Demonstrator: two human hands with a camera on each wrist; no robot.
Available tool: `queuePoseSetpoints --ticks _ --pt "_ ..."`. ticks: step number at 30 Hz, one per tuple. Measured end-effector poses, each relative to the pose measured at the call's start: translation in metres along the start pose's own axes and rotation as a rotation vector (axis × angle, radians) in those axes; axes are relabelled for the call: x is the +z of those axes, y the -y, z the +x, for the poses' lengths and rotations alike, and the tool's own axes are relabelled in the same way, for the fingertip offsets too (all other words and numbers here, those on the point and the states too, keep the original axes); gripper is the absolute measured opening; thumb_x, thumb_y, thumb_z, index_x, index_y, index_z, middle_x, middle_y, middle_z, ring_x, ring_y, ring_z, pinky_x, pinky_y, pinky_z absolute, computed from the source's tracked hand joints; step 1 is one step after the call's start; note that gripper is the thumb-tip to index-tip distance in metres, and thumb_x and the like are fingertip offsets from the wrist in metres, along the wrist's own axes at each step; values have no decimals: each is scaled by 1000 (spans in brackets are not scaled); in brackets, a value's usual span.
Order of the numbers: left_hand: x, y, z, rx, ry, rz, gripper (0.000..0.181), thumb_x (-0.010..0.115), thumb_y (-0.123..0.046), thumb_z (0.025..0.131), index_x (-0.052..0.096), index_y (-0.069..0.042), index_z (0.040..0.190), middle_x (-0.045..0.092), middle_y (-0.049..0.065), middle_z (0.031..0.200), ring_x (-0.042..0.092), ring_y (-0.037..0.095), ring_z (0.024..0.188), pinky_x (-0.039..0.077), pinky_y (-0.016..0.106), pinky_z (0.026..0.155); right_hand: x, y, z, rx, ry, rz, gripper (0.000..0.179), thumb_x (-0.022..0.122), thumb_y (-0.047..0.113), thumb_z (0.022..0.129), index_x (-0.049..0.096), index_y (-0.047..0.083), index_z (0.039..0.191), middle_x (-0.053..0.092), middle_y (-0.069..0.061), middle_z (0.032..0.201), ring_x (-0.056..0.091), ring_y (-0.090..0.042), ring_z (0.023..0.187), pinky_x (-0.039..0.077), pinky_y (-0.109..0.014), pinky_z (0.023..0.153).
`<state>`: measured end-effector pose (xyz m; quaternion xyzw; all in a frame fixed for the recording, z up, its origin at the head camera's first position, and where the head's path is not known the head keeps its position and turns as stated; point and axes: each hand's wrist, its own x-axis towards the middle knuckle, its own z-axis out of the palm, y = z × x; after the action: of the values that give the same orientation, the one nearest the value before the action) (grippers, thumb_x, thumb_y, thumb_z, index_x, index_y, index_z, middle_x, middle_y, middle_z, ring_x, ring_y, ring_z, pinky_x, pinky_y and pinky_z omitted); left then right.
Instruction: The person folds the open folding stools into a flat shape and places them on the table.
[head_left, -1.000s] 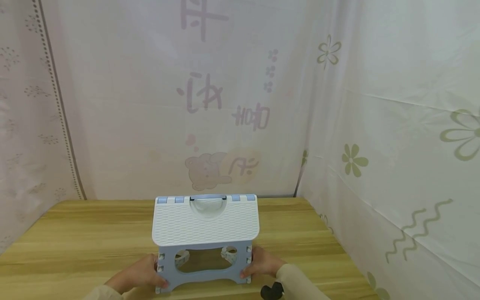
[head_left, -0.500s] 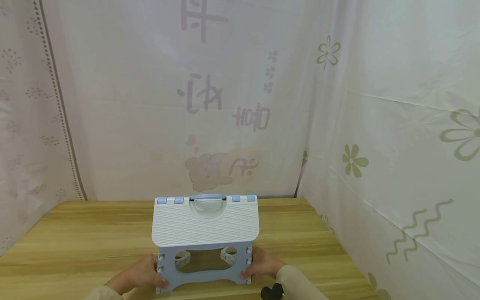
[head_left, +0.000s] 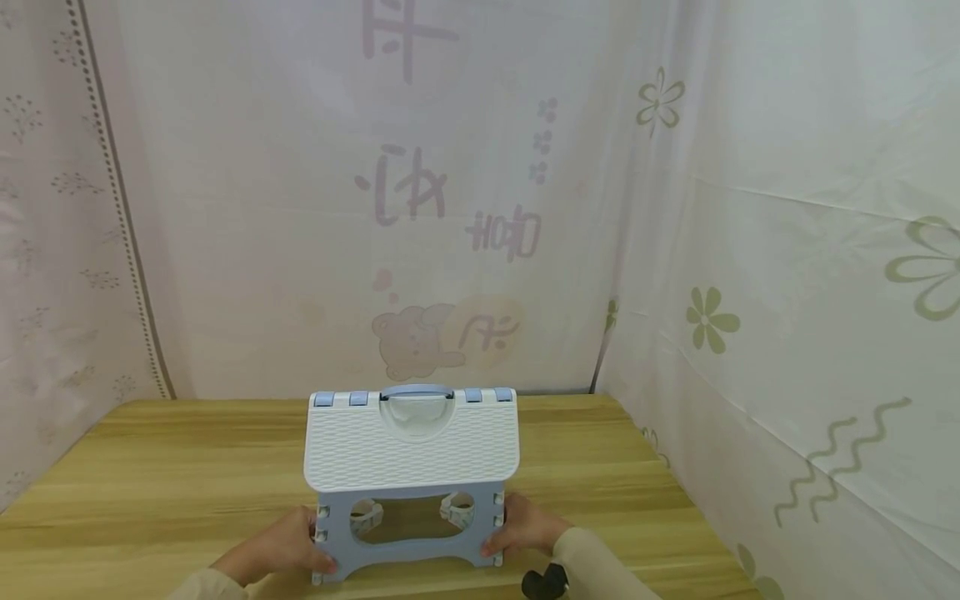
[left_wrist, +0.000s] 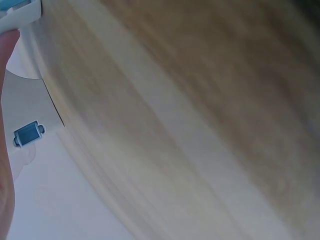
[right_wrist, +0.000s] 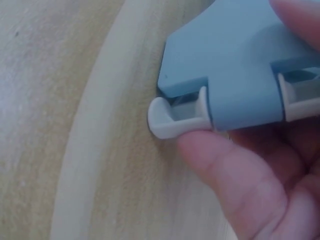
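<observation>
A folding step stool (head_left: 411,458) stands upright on the wooden table in the head view, with a white woven-texture top, a light blue front leg panel and a blue carry handle at the top's far edge. My left hand (head_left: 281,546) grips the lower left side of the leg panel, its thumb on the front face. Opposite it, my right hand (head_left: 528,527) grips the lower right side, thumb also in front. Up close in the right wrist view, fingers (right_wrist: 235,170) lie against the white and blue hinge edge. The left wrist view catches only a sliver of hand.
The wood-grain table (head_left: 187,467) reaches back to a pale printed curtain (head_left: 300,208). Another patterned curtain (head_left: 787,333) hangs along the right side. A small black object (head_left: 543,582) is beside the right sleeve at the lower edge of the head view.
</observation>
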<state>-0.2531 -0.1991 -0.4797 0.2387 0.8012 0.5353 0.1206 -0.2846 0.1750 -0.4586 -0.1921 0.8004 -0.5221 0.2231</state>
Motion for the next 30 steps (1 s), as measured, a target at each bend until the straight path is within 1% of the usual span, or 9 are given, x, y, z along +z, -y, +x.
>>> queuePoseSetpoints --ticks 4,15,26,30 --pt "0 0 0 0 -4 -1 27 74 4 64 64 13 87 69 17 83 62 14 72 49 24 63 0 1 0 10 -2 8 46 74 -6 67 60 -10 110 69 -16 100 67 -29 87 55 -42 70" --pt "1 1 0 -10 0 -5 25 73 4 64 65 12 86 69 16 82 62 17 72 49 24 63 0 2 -1 8 5 13 48 74 -7 66 59 -8 112 68 -15 100 65 -27 88 55 -42 71" --pt "1 -1 1 14 -1 2 25 74 5 64 64 14 84 70 17 81 62 12 71 49 23 62 -1 2 0 14 -1 -20 48 73 -8 67 59 -6 113 69 -14 100 65 -26 87 55 -42 68" --pt "1 0 0 15 6 -5 25 74 4 64 64 14 85 70 17 81 62 13 71 50 24 62 0 2 -1 35 -3 -24 49 73 -7 67 59 -6 113 69 -14 100 65 -26 88 55 -42 70"
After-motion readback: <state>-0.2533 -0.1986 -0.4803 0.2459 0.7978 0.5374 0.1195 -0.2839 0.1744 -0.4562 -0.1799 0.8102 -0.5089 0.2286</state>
